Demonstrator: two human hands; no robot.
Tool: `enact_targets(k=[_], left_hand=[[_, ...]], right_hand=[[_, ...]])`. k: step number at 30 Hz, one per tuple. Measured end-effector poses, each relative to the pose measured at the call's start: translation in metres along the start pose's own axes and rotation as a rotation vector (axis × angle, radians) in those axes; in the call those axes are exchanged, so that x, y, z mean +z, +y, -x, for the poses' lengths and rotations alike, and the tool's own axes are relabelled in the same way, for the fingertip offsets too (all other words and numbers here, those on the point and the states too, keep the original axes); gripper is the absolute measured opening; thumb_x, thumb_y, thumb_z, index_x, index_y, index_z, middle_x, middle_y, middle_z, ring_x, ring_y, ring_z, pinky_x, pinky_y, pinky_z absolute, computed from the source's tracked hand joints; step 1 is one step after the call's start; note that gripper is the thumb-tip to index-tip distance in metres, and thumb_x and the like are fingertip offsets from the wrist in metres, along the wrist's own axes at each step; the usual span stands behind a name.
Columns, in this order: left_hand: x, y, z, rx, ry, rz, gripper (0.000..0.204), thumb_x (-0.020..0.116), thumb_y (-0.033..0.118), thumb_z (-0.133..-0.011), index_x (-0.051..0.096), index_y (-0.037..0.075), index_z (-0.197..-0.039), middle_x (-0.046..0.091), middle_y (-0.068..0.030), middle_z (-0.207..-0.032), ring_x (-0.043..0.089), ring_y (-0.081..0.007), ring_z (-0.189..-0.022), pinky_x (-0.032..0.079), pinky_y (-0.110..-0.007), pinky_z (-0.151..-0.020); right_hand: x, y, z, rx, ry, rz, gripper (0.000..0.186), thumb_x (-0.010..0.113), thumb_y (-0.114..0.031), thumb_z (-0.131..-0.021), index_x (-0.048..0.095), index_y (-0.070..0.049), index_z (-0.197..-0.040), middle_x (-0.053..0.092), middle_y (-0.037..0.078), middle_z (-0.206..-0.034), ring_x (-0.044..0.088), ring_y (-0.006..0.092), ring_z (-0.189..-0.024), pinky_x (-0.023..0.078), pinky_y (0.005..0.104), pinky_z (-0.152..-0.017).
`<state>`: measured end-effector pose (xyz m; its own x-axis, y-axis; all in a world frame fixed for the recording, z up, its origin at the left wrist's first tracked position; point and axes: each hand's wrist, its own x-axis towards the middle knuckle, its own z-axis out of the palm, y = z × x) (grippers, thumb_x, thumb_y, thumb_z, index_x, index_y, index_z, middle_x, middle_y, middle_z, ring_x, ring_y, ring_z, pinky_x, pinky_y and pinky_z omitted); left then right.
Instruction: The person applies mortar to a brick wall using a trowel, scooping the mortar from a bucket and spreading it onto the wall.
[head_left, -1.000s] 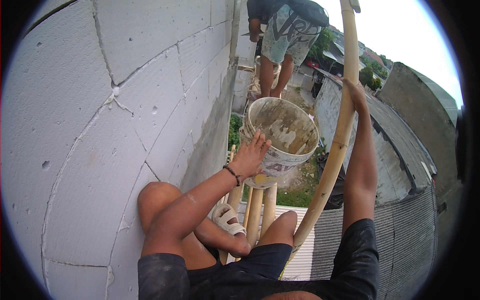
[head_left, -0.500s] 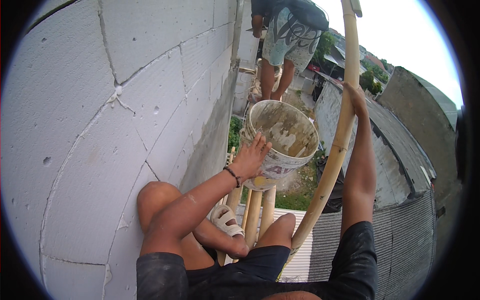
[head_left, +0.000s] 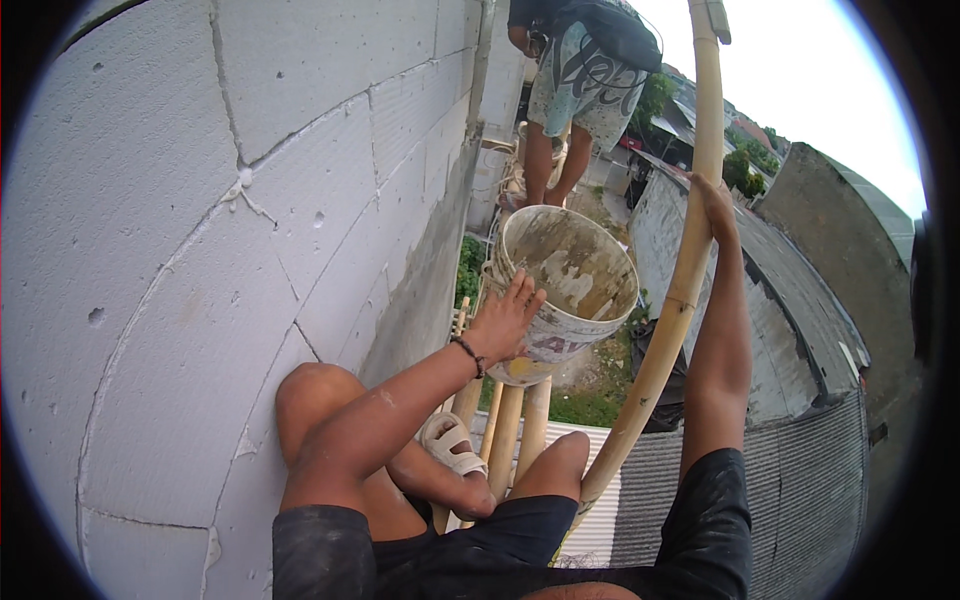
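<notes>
My left hand (head_left: 507, 318) lies on the outer wall of a dirty white bucket (head_left: 575, 345), its fingers stretched out just below the rim. The bucket tilts a little, and its mouth shows a mortar-stained inside. It rests on bamboo poles (head_left: 508, 425) in front of my bent legs. At the right, my right hand (head_left: 712, 207) is wrapped round a tall upright bamboo pole (head_left: 681, 290), with the thumb and part of the fingers hidden behind it. A pale sandal (head_left: 452, 442) is on my foot beside the bucket.
A light grey block wall (head_left: 250, 290) rises close on my left. Ahead, a co-worker (head_left: 585, 85) in patterned shorts stands barefoot on the scaffold. Below to the right lie corrugated roofs (head_left: 760, 490) and a patch of grass (head_left: 585, 408); the drop beside the poles is deep.
The co-worker's lowered hand has moved slightly toward their body. The whole view has shifted a little; my hands keep their places on the bucket and the pole.
</notes>
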<state>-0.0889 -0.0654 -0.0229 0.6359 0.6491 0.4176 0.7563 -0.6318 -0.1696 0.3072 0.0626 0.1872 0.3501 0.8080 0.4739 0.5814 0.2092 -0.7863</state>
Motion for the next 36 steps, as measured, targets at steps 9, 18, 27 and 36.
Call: enact_targets(k=[9,18,27,36], left_hand=[[0.001,-0.001,0.001,-0.001,-0.013,0.027,0.096,0.082,0.043,-0.069,0.036,0.002,-0.142,0.037,-0.0227,-0.142,0.025,-0.0392,-0.144,0.050,-0.046,-0.092],[0.000,0.001,-0.001,0.004,-0.002,0.009,0.097,0.083,0.044,-0.068,0.036,0.001,-0.141,0.038,-0.0225,-0.141,0.025,-0.0394,-0.144,0.050,-0.046,-0.091],[0.001,-0.002,0.002,-0.005,-0.012,0.026,0.099,0.083,0.045,-0.067,0.036,0.001,-0.141,0.038,-0.0225,-0.140,0.025,-0.0397,-0.144,0.050,-0.046,-0.090],[0.003,0.000,-0.001,-0.006,-0.048,-0.015,0.098,0.080,0.046,-0.071,0.033,0.002,-0.145,0.038,-0.0219,-0.144,0.024,-0.0392,-0.145,0.051,-0.043,-0.089]], right_hand=[[0.002,-0.005,0.007,-0.003,0.009,0.016,0.065,0.076,-0.048,-0.074,0.061,0.003,-0.110,0.064,0.009,-0.089,0.062,0.0180,-0.075,0.050,0.0334,-0.070],[-0.001,-0.007,0.009,0.004,0.024,0.026,0.064,0.076,-0.048,-0.074,0.060,0.003,-0.109,0.063,0.009,-0.087,0.061,0.0178,-0.075,0.049,0.0332,-0.070],[0.005,-0.025,0.022,-0.029,-0.003,0.010,0.056,0.076,-0.045,-0.077,0.060,0.001,-0.105,0.061,0.007,-0.083,0.060,0.0157,-0.071,0.049,0.0324,-0.065],[0.002,-0.020,0.020,-0.004,-0.007,0.002,0.052,0.076,-0.044,-0.078,0.061,0.000,-0.102,0.061,0.005,-0.080,0.060,0.0152,-0.068,0.048,0.0322,-0.063]])
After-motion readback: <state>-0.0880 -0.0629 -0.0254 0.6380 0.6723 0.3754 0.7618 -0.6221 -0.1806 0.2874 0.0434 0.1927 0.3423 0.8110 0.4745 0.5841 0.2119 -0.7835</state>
